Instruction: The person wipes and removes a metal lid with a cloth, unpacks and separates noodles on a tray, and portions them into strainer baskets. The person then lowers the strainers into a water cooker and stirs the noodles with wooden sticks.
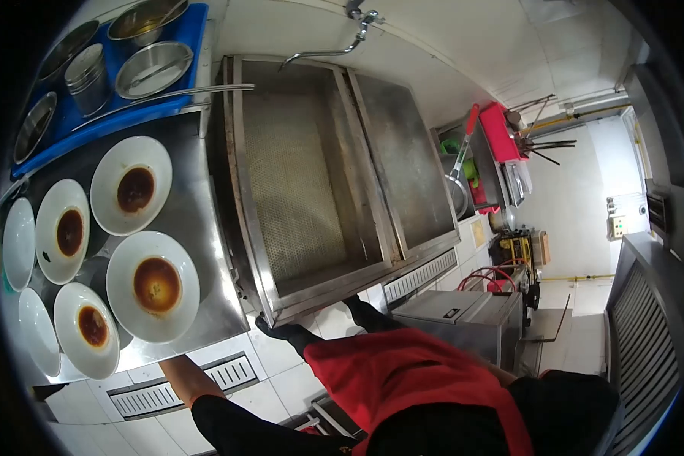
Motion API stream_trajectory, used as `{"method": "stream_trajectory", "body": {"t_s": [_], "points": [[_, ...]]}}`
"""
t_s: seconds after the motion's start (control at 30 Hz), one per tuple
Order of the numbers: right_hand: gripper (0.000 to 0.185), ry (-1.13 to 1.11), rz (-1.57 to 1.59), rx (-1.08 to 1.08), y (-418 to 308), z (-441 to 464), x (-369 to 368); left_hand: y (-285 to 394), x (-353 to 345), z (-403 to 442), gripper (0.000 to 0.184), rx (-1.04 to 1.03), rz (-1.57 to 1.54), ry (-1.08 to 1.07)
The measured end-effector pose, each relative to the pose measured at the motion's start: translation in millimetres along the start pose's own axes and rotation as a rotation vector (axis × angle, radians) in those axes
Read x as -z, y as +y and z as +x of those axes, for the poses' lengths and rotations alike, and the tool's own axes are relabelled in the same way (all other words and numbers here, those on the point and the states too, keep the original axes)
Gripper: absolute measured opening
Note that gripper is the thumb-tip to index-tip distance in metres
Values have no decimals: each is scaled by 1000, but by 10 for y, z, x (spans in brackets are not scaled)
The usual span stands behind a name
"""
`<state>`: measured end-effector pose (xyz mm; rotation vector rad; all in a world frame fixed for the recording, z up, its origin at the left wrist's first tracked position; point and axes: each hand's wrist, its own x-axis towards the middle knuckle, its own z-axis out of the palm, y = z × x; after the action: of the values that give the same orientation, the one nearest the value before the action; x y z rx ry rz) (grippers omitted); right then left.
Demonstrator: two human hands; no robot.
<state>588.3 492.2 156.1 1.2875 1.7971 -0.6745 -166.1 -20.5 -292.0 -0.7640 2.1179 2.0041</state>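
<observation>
My left forearm reaches to the near edge of the steel counter (197, 205), where the hand is hidden. Nearest to it is a white bowl (190, 292) with a pool of brown sauce (157, 285) at its bottom. Another sauced bowl (115, 361) stands beside it, and two more, a bowl (159, 152) and a bowl (49, 262), stand farther back. Along the far left are a white bowl (19, 243) and a white bowl (38, 330), seen at a steep slant. The right arm bends behind my red apron (403, 372); its hand does not show.
A blue tray (197, 45) holds metal bowls and a metal canister (88, 80). A long metal rod (167, 95) juts past its edge. Beside the counter stands a steel basin (292, 175) with a perforated bottom, under a tap (319, 53). A red-handled strainer (463, 148) rests farther right.
</observation>
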Motion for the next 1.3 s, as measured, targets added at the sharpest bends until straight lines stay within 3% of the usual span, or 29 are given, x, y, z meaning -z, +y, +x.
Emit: {"method": "stream_trajectory", "body": {"t_s": [0.27,0.43,0.6,0.63,0.67,0.7,0.73,0.77,0.8,0.83,0.87,0.9,0.93,0.97,1.0,1.03,1.07,1.13,1.2,1.27,1.3], "points": [[34,-38,-105,23,-108,504,523,-195,-40,-360,49,-118,85,35],[34,-42,-136,76,-399,1041,893,201,-275,-531,48,-267,240,19],[35,-40,-80,118,-602,1495,1039,517,-51,-785,48,-433,365,58],[35,-51,-60,137,-551,1528,1023,499,106,-997,48,-398,325,94],[35,-51,-34,153,-483,1609,996,422,191,-1290,47,-172,146,174],[35,-51,-7,174,-322,1659,982,326,335,-1662,47,-126,59,157],[36,-48,30,198,-124,1744,897,394,466,-2260,47,85,18,158],[36,-53,67,203,236,1685,786,120,601,-2554,48,-236,71,182],[36,-55,68,227,612,1748,645,-176,887,-3087,59,214,133,-23],[36,-56,48,265,979,1819,478,-130,812,-3763,35,89,188,67],[36,-39,-9,321,1448,1900,289,-219,938,-4377,31,148,275,-94],[36,9,-122,449,2089,2074,-227,-148,763,-5636,30,205,164,-212],[36,75,-243,555,2403,2294,-348,-119,722,-6197,32,538,318,-180],[37,205,-332,663,2758,2538,-512,-171,631,-6701,32,690,512,-323],[38,-7,-140,405,2629,2458,-100,-328,432,-7005,32,748,653,-466],[35,22,94,373,2921,2903,-197,-465,114,-7244,32,767,759,-563],[30,18,371,127,2726,2292,552,-566,-224,-7399,32,748,853,-652],[31,100,554,265,3188,2578,862,-652,-1062,-7623,32,657,980,-797],[30,121,718,240,3738,3013,1161,-554,-2018,-7853,32,523,1062,-903],[29,294,677,377,4287,3670,1086,-369,-2934,-8112,32,392,1105,-983],[28,67,1046,213,4363,3131,1768,-284,-3402,-8273,32,335,1114,-1022]]}}
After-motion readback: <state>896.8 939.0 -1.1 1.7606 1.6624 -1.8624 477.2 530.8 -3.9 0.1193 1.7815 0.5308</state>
